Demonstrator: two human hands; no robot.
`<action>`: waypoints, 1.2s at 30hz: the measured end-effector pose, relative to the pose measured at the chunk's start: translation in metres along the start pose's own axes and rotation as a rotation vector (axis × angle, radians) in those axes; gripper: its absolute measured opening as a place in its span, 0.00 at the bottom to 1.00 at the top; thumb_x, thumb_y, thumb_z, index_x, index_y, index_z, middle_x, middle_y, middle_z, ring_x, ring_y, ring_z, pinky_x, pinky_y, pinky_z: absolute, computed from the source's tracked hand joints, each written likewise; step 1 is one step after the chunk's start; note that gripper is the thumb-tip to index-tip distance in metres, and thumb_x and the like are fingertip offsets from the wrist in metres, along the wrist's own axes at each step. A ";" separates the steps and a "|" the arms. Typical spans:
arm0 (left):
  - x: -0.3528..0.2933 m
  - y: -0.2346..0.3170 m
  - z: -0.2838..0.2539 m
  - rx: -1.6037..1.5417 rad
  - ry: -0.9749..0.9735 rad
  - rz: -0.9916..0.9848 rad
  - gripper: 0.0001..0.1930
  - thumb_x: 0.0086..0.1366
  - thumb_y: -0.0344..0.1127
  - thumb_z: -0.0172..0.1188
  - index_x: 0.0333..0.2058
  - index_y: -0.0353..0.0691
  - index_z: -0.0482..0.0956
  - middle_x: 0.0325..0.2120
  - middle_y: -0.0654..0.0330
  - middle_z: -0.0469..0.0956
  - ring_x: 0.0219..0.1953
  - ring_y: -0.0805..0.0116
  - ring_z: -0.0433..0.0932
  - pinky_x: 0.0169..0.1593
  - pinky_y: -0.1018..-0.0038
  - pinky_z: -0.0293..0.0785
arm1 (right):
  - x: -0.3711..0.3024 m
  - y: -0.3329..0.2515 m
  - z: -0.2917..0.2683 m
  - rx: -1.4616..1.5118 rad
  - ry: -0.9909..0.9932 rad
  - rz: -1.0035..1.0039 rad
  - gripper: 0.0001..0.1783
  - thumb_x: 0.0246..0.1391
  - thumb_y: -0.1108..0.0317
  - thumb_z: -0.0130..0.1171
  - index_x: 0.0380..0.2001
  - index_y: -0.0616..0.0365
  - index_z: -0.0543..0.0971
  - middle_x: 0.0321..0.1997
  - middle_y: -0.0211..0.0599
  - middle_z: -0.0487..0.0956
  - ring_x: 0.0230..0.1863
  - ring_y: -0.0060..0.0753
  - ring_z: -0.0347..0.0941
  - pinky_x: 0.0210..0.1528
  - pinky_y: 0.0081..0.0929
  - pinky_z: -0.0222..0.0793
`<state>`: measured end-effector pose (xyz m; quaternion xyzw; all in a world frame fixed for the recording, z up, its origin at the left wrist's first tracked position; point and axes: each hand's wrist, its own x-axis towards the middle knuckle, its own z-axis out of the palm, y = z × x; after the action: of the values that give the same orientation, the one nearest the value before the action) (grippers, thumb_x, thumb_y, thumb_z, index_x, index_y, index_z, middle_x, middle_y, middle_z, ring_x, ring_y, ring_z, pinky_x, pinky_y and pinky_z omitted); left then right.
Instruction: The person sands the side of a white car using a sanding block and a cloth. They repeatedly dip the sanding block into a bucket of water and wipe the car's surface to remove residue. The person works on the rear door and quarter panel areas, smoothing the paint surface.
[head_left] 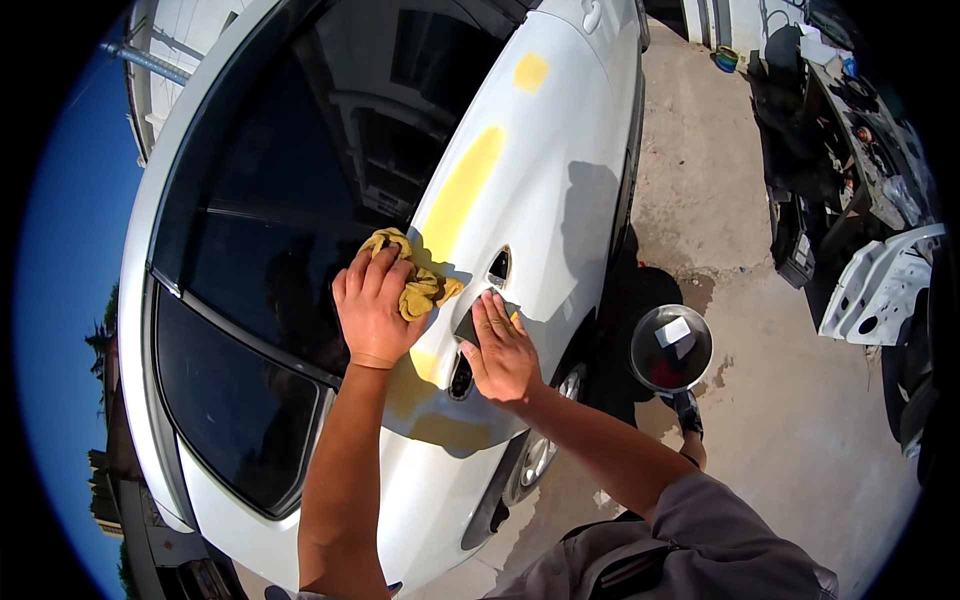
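Under hard sunlight, a person leans over the side of a white car [575,65], the left hand [383,308] curled partly closed over a bunched yellow cloth [425,292] at the lower edge of the dark window [270,200]. The right hand [505,355] lies flattened on the door panel, fingers nearly straight and thumb spread, covering much of a dark sheet [466,330]; whether the thumb pinches it cannot be told. The sheet sits between two dark-lined openings [499,266] in the bodywork, among yellow patches [462,195] on the white surface. On the concrete to the right, near a black shoe [687,412], stands a round metal basin [648,362] holding a white block [673,331] and, touching it, a grey piece [685,346]; a dark reddish area shows at the bottom, its nature unclear. Farther off, a cluttered table [847,137] carries a crumpled clear plastic bag [903,198] and other items too small to identify, while a loose white panel [875,285] pierced with holes stands near its closer end.
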<state>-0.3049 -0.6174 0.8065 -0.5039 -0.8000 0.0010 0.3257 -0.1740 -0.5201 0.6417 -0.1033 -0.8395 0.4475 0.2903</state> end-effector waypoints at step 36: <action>-0.004 0.003 0.000 -0.035 0.045 0.142 0.18 0.44 0.35 0.71 0.38 0.48 0.83 0.48 0.66 0.83 0.59 0.56 0.76 0.63 0.51 0.65 | -0.012 0.019 -0.005 0.193 -0.101 -0.253 0.37 0.71 0.55 0.54 0.74 0.67 0.63 0.79 0.58 0.61 0.81 0.57 0.56 0.80 0.56 0.49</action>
<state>-0.3020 -0.6188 0.8034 -0.5647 -0.7548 -0.0012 0.3337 -0.1629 -0.5105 0.6238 0.0543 -0.8125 0.4905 0.3104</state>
